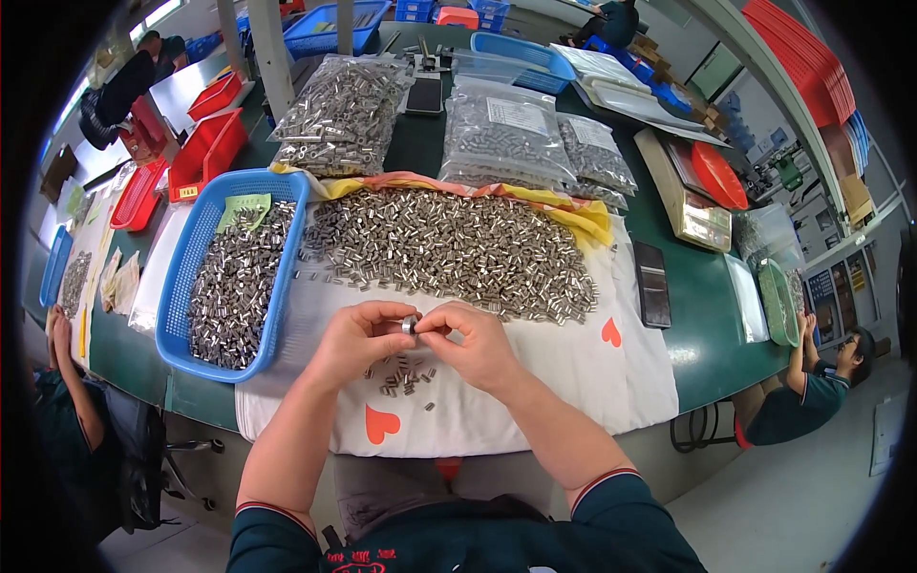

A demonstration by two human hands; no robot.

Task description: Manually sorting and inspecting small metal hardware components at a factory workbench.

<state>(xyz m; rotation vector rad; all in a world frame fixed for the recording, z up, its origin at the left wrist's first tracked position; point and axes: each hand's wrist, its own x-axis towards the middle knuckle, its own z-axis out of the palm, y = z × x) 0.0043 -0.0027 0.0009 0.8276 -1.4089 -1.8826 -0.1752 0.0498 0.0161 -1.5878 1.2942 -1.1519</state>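
Note:
Over the white cloth (pixel 573 372), my left hand (pixel 355 342) pinches a short shiny metal ring (pixel 409 325) between thumb and fingers. My right hand (pixel 475 346) is closed too, its thumb and fingertips at the ring's right side; whether they hold some smaller part there is too small to tell. Below my hands lies a small scatter of metal sleeves (pixel 406 377). Just beyond them spreads a broad heap of the same short metal sleeves (pixel 458 250). To the left, a blue plastic basket (pixel 172 320) holds many more sleeves and a green paper slip (pixel 245 210).
Clear bags of metal parts (pixel 344 110) (pixel 501 129) stand behind the heap, along a rolled yellow-and-red cloth edge (pixel 587 224). A dark phone-like slab (pixel 652 285) lies at right. Red bins (pixel 207 153) stand at far left. Co-workers sit at both sides, one by a green basket (pixel 778 304).

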